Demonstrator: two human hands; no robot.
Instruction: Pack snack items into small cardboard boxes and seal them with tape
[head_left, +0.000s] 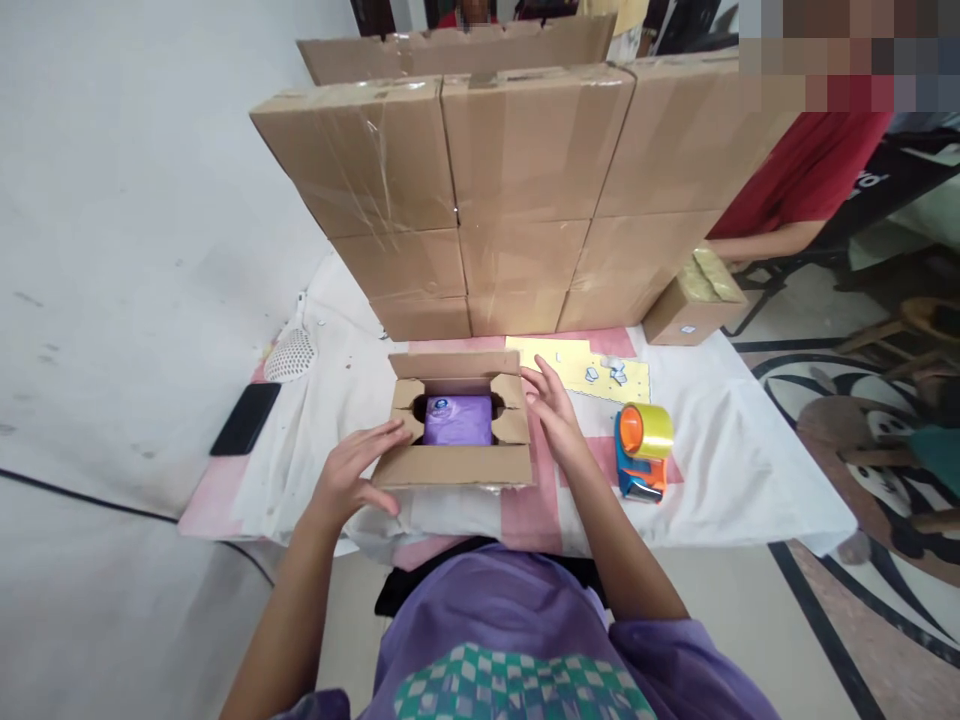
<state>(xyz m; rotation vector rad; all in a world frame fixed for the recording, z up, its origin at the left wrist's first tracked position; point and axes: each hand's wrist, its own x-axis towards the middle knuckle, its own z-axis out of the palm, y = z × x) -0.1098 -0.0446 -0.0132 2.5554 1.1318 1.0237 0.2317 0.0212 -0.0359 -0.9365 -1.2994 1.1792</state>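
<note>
Directly in front of me on the table is a cardboard box with its flaps up. A purple wrapped pack with a small blue logo lies inside it. My left hand is at the box's left side, fingers stretched over the left flap and thumb apart. On the other side, my right hand is held beside the right wall with its fingers spread; whether it touches the cardboard I cannot tell. Neither hand grips anything. To the right of my right hand stands a tape dispenser with a yellow roll.
Taped cardboard boxes form a tall stack behind the open box. Yellow sheets bear small labels. A black phone and a white perforated scoop lie left. A person in red stands near another box at right.
</note>
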